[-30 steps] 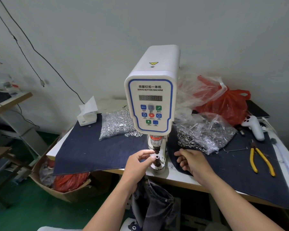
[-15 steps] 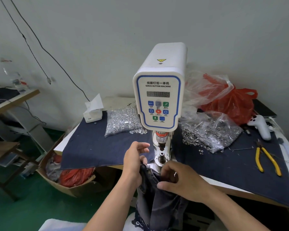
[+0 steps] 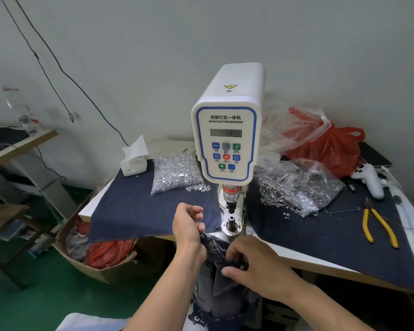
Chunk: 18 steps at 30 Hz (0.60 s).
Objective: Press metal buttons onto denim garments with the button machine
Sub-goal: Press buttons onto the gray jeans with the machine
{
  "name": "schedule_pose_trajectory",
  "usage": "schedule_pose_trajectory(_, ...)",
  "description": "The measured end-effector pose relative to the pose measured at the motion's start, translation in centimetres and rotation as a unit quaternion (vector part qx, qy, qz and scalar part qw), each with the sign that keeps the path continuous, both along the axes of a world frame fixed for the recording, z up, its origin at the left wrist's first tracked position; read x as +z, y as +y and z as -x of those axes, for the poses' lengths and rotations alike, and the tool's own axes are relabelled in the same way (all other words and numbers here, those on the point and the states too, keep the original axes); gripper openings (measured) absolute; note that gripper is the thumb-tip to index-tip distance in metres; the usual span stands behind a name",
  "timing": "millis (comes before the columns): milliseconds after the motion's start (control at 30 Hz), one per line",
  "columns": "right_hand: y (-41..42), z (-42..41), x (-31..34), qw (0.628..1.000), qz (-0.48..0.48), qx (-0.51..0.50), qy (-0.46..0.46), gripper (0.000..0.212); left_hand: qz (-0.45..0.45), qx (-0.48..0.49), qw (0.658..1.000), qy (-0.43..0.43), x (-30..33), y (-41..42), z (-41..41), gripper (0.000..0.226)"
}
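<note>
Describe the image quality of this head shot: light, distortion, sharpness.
Head view: soft, even room light with no hard shadows; wide-angle bending curves the table edge and tilts the button machine; the machine's panel lettering reads sharp, while the left hand, the right hand and the denim garment look slightly soft; mild glare on the clear plastic bags.

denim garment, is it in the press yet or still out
Out. The garment hangs below the table edge in both hands; the die is bare.

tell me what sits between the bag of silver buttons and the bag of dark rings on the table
The servo button machine stands between the bag of silver buttons and the bag of dark rings, seen in the head view.
</note>
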State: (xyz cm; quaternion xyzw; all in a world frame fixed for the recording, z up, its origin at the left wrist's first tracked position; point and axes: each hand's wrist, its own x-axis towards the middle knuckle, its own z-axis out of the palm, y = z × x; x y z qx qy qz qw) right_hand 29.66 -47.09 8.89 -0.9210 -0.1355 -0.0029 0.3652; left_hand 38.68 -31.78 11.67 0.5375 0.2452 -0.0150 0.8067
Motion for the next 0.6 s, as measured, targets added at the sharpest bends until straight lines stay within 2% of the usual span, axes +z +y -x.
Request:
schedule_pose_trajectory(100, -0.5, -0.5, 0.6, 1.000, -0.015, -0.007, 0.021, 0.019, -0.037, -0.065, 0.996, -0.050, -0.2, 0.7, 0.1, 0.025)
schedule_pose_trajectory(133, -0.8, -0.7, 0.8, 0.998, -0.040, -0.016, 0.035, 0.017, -0.073, -0.119, 0.985, -0.096, -0.3, 1.3, 0.1, 0.025)
schedule_pose_trajectory(167, -1.2, -1.0, 1.1, 0.996, -0.069, -0.022, 0.053, 0.015, -0.125, -0.194, 0.961, -0.153, -0.4, 2.0, 0.1, 0.026)
schedule_pose_trajectory(200, -1.6, -1.3, 1.3, 0.993, -0.097, -0.022, 0.071, 0.014, -0.188, -0.285, 0.917, -0.206, -0.5, 2.8, 0.1, 0.027)
schedule_pose_trajectory(233, -2.1, -1.6, 1.5, 0.989, -0.119, -0.015, 0.087, 0.015, -0.257, -0.381, 0.855, -0.241, -0.5, 3.5, 0.2, 0.026)
schedule_pose_trajectory(300, -2.7, -1.8, 1.8, 0.982, -0.150, 0.010, 0.117, 0.015, -0.365, -0.532, 0.723, -0.248, -0.7, 4.7, 0.1, 0.023)
schedule_pose_trajectory(333, -2.9, -1.9, 1.9, 0.978, -0.164, 0.021, 0.130, 0.013, -0.389, -0.573, 0.682, -0.237, -0.7, 5.1, 0.0, 0.022)
schedule_pose_trajectory(367, -3.1, -2.0, 2.0, 0.974, -0.177, 0.029, 0.140, 0.011, -0.395, -0.589, 0.667, -0.229, -0.7, 5.4, -0.1, 0.019)
schedule_pose_trajectory(433, -3.4, -2.2, 2.3, 0.972, -0.177, 0.033, 0.151, 0.010, -0.368, -0.572, 0.692, -0.241, -0.6, 5.9, -0.3, 0.011)
schedule_pose_trajectory(500, -3.9, -2.6, 2.5, 0.981, -0.105, 0.034, 0.159, 0.012, -0.327, -0.545, 0.726, -0.261, -0.8, 6.1, -0.5, 0.004)
schedule_pose_trajectory(600, -4.9, -2.8, 3.0, 0.984, -0.013, 0.039, 0.175, 0.020, -0.282, -0.531, 0.741, -0.298, -1.8, 5.8, 0.0, 0.005)
